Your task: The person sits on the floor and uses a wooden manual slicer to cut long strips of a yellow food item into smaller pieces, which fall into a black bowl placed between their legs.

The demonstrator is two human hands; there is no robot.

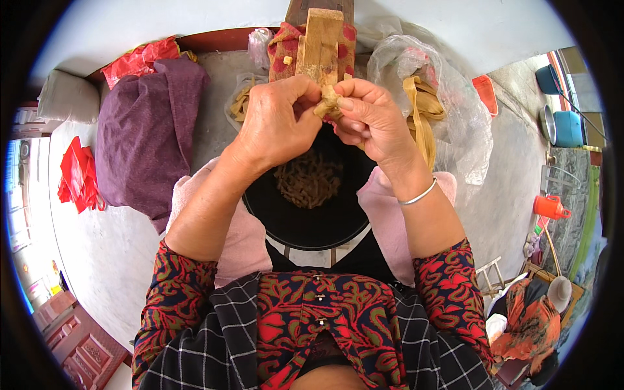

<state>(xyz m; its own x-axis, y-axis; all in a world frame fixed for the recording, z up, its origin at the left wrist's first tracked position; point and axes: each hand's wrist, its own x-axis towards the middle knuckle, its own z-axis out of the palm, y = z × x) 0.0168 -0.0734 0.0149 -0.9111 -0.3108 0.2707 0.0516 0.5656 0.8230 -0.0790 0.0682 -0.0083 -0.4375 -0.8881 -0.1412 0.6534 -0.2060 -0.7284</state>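
My left hand (pixel 278 124) and my right hand (pixel 378 117) meet over a wooden block (pixel 324 44), pinching a small folded piece of tan dried strip (pixel 330 99) between thumbs and forefingers. The curled lower fingers of both hands are partly hidden. The block rests on an orange cloth with red dots (pixel 282 66), laid over a wooden bench (pixel 295 12). A small pale cube-like piece (pixel 287 60) lies on that cloth. Below my hands is a round black pan (pixel 336 229), with a heap of short brown twisted pieces (pixel 309 185) in it.
Long tan strips (pixel 421 117) lie by a clear plastic bag (pixel 470 131) at right; more strips (pixel 240 105) sit in a bag at left. Purple cloth (pixel 146 131) covers something. Pink towels (pixel 239 243) flank the pan. A red jug (pixel 548 207) stands far right.
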